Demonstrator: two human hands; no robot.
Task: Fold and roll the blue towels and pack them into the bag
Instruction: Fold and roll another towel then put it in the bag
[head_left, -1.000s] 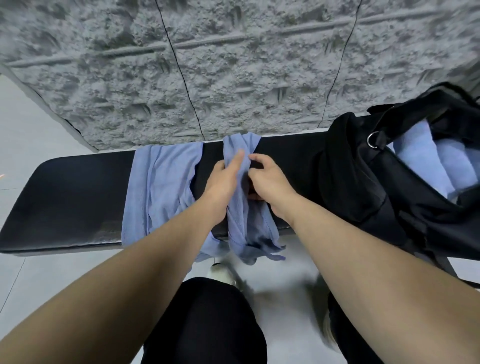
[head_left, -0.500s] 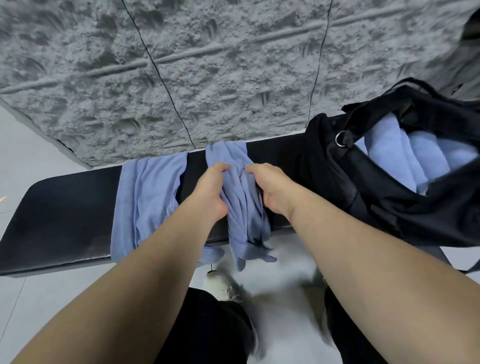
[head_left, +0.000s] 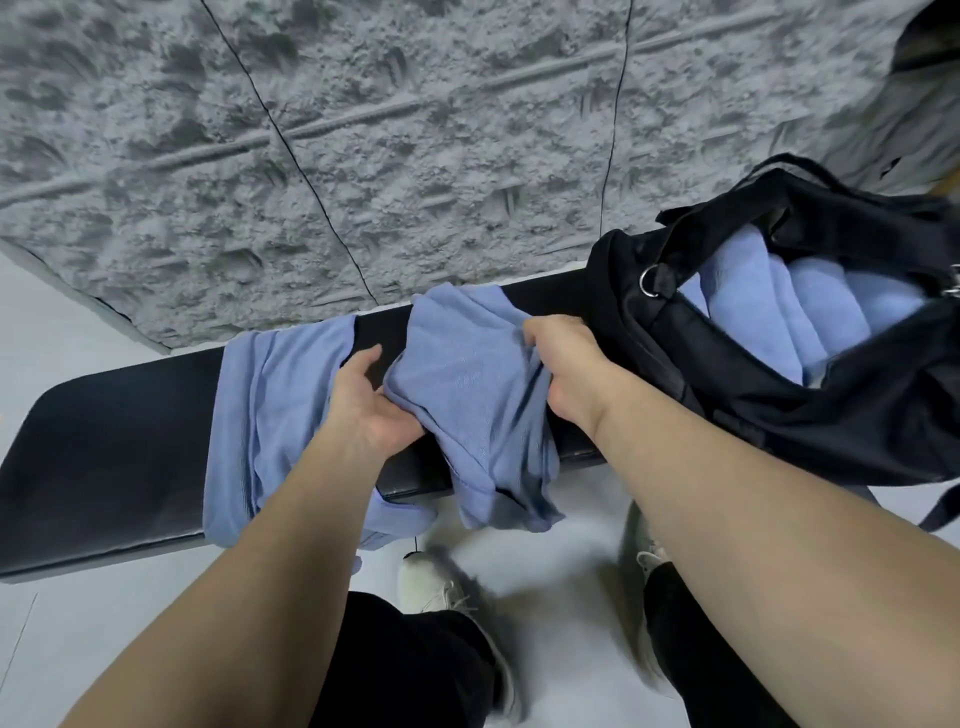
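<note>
A person's left hand (head_left: 371, 402) and right hand (head_left: 563, 371) grip opposite edges of a blue towel (head_left: 470, 400) draped across a black counter (head_left: 111, 447), just left of an open black bag (head_left: 810, 374). Rolled towels (head_left: 789, 317) fill the bag. A second towel (head_left: 270, 421) hangs over the counter, farther left of the bag.

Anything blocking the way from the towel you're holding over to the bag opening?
Nothing visible. Both the left hand and right hand grip the towel on the bench; the bag sits beside it, mouth open, with towels already inside.
</note>
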